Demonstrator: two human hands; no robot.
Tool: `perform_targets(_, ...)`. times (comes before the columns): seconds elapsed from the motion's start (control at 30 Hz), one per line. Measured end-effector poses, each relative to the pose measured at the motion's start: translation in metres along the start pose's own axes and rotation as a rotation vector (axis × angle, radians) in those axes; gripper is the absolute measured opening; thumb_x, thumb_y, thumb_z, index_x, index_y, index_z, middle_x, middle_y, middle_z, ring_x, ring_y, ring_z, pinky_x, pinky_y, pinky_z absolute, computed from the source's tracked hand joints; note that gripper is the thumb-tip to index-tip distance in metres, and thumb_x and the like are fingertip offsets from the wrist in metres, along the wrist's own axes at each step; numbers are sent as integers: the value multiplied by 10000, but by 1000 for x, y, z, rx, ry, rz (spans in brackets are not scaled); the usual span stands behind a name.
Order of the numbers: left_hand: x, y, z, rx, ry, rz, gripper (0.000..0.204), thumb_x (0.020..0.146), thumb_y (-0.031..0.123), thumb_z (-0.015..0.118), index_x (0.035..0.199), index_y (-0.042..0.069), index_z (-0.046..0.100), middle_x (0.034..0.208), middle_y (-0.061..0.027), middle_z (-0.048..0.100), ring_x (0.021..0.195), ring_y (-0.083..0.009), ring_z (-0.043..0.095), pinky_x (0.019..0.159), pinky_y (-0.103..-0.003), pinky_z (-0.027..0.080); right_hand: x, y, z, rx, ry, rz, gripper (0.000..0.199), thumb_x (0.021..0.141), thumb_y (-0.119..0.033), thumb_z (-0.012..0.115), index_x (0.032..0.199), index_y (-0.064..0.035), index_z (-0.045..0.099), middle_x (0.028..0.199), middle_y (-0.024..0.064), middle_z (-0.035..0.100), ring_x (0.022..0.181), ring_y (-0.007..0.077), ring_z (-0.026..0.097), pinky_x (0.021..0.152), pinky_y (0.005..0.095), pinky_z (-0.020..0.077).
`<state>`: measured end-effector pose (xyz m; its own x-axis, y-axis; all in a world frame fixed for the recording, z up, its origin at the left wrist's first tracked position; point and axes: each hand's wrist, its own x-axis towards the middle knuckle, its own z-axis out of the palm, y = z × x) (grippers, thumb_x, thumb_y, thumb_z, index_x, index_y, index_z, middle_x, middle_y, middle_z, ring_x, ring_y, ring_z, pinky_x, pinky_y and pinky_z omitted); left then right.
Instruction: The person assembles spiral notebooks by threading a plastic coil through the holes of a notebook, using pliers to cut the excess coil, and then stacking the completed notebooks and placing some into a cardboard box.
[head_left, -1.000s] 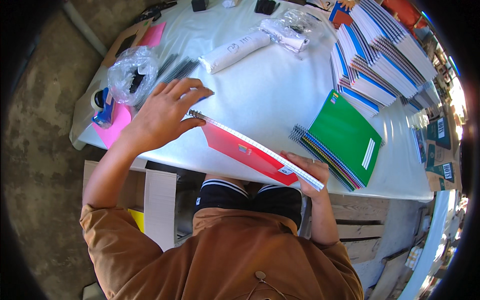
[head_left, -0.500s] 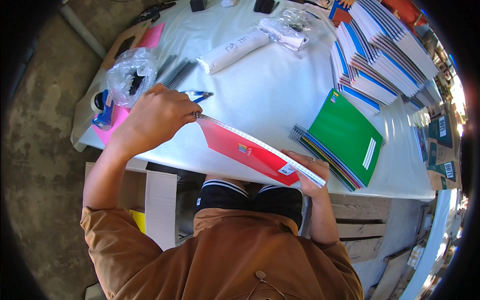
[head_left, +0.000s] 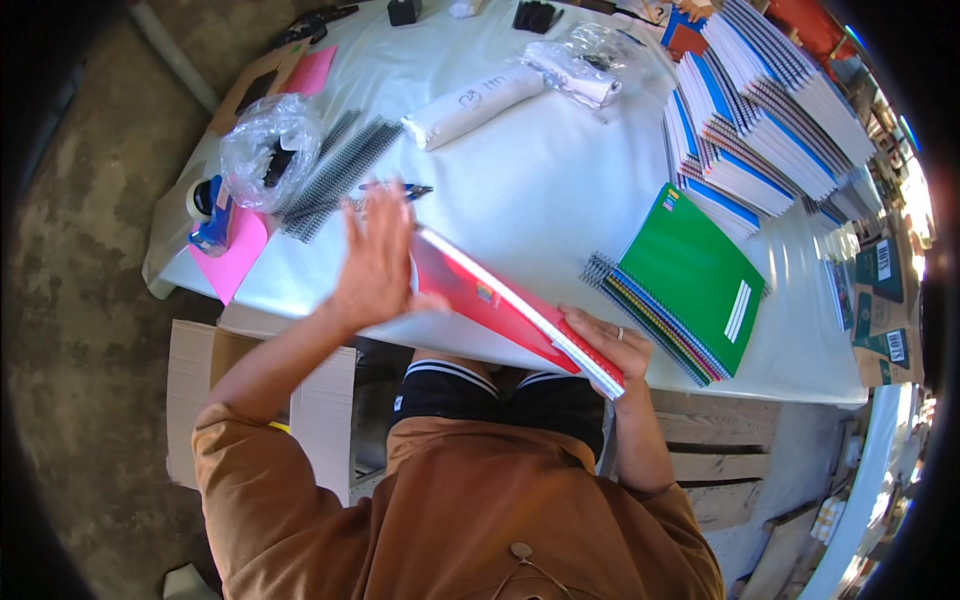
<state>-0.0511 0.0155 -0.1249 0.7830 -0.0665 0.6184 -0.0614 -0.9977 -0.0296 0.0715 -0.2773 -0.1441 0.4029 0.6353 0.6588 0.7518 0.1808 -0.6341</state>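
Observation:
A red-covered notebook is tilted on its edge at the table's front, its white page edges facing up. My right hand, with a ring on one finger, grips its lower right end. At the notebook's upper left end, my left hand is open, fingers stretched out and blurred by motion. Loose dark wire spirals lie just beyond the left hand, with blue-handled pliers beside them. To the right rests a stack of spiral notebooks with a green cover on top.
Tall stacks of spiral-bound notebooks fill the far right. A white wrapped roll and clear plastic bag lie farther back. On the left are a plastic-wrapped bundle, blue tape dispenser and pink sheet. An open cardboard box stands below the table.
My left hand has let go of the notebook's corner and opened, moving right and slightly down. The notebook has turned more edge-up, and its right end has shifted left and down with my right hand.

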Motion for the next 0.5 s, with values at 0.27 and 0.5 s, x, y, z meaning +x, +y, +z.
perform_targets(0.27,-24,-20,40,14,301,52,1151,696,825,338,1392,-70,143,1447,-332,64,1297,-576,57,988,-676,-86,9,-14,8,3,-21,-62,288,716,-54,667,990,33,667,1011,195,654,939,283,655,813,313,519)
perform_targets(0.5,-8,-47,32,49,701,-2,1054,802,738,328,1422,-34,-34,1494,-209,-12,1385,-294,-10,1097,-420,-18,-3,-1,4,79,5,-79,275,691,-13,685,960,38,671,950,200,666,917,284,661,800,337,533)
